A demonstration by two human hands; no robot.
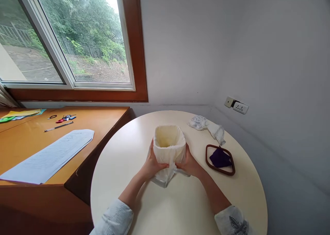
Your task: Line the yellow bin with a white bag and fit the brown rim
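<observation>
A small bin (170, 152) with a white plastic bag lining it and folded over its rim stands on the round cream table (116, 166). Its open top faces up and shows a yellowish inside. My left hand (152, 164) grips the lower left side, and my right hand (189, 164) grips the lower right side through the bag. Loose ends of the bag hang down in front, between and below my thumbs. To the right of my right hand lies a brown rounded frame (233, 169) with a dark purple cloth (220, 158) inside it.
Crumpled white plastic bags (207, 126) lie at the table's back right. On the wooden desk (110, 116) at left are paper sheets (51, 156), a pen (58, 126), keys (67, 118) and coloured folders (22, 114). A wall socket (240, 107) sits behind, right.
</observation>
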